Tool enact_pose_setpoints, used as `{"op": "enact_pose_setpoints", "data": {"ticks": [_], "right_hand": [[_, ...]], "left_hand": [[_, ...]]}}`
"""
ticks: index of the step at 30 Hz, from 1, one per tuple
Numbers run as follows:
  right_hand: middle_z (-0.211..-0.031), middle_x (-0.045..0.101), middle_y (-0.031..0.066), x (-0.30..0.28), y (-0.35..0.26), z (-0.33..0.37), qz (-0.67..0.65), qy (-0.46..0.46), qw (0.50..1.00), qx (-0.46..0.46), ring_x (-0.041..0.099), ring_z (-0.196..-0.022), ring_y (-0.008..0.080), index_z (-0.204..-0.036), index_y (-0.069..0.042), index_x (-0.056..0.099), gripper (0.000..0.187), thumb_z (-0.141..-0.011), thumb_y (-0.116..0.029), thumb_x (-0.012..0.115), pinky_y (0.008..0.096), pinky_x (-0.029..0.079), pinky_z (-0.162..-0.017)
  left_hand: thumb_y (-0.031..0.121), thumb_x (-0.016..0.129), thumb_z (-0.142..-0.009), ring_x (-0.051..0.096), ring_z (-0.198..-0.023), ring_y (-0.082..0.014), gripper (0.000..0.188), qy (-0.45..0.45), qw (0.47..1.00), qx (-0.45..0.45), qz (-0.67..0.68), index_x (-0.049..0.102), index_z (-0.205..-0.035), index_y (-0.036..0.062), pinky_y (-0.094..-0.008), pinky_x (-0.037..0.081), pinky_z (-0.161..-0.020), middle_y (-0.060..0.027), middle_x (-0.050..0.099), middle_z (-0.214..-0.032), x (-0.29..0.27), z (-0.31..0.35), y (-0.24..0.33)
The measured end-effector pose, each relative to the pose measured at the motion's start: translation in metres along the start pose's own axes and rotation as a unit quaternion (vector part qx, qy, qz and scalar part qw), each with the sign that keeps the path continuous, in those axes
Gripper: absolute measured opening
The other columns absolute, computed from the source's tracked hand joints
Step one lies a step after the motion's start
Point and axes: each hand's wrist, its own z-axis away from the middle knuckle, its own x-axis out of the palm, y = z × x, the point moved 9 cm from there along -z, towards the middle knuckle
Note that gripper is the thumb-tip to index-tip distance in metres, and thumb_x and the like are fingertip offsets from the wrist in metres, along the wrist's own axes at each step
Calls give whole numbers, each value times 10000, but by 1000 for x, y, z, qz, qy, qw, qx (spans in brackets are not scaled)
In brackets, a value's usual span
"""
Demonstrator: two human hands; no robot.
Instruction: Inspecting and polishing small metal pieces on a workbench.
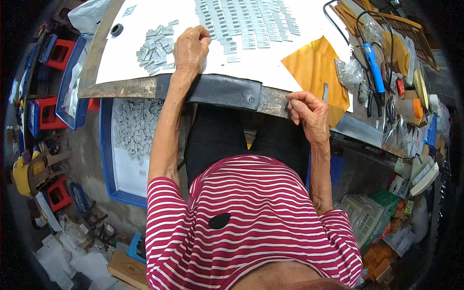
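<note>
My left hand [191, 48] is over the white sheet [130, 48] on the bench, its fingers curled together between a loose heap of small grey pieces [157, 47] and overlapping rows of similar flat grey pieces [246, 24]. Whatever its fingertips hold, if anything, is hidden. At the bench's front edge, my right hand [309, 113] has thumb and forefinger pinched together; anything between them is too small to make out. Beside that hand lies a brown paper piece [314, 63] with a small grey strip [325, 92] on it. One grey piece [233, 59] sits just below the rows.
A blue electric screwdriver [374, 67] with a black cable rests on the right among plastic bags and tools. Below the bench at left stands a blue tray [107, 169] of grey pieces. A black ring [117, 30] is at the sheet's left. Red stools [60, 50] stand farther left.
</note>
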Motion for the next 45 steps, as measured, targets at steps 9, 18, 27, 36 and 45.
{"op": "enact_pose_setpoints", "data": {"ticks": [9, 18, 27, 36, 45], "right_hand": [[-719, 568, 55, 0, 0, 3, -6, 7, 1000, 7, 476, -532, 60, -925, 57, 592, 146, -834, -43, 536, 180, 385, -463], [-731, 568, 58, -12, 0, 2, -22, 25, 999, 1, 469, -530, 60, -936, 55, 587, 147, -828, -38, 552, 180, 383, -457], [-707, 562, 54, -23, -9, 9, 21, 51, 998, 2, 461, -514, 66, -929, 54, 589, 156, -832, -60, 546, 185, 362, -449], [-661, 558, 34, -54, -43, 17, 33, 70, 996, -51, 465, -523, 48, -924, 47, 601, 151, -821, -38, 531, 174, 370, -445], [-642, 556, 6, -123, -56, -14, 290, 153, 935, -133, 493, -539, 60, -888, 20, 617, 151, -815, -93, 547, 205, 403, -490]], "left_hand": [[105, 590, -739, 597, -670, -277, 81, 54, 997, 35, 30, 617, -772, 36, -353, 473, -618, -124, 611, -749, -22, 12, 2], [55, 524, -755, 598, -662, -240, 115, 104, 994, -10, 24, 613, -803, 1, -331, 475, -639, -138, 608, -734, -96, 40, -27], [59, 596, -697, 555, -773, -295, 75, -99, 982, 108, -121, 624, -737, 1, -358, 439, -726, -147, 588, -776, -59, 31, -17], [63, 619, -689, 518, -758, -264, 153, -210, 961, 119, -135, 534, -795, -8, -336, 411, -712, -123, 534, -779, -48, 24, -27], [-17, 582, -738, 460, -688, -233, 113, -167, 975, 109, -100, 474, -770, -4, -331, 400, -654, -124, 501, -708, -56, 32, -5]]}}
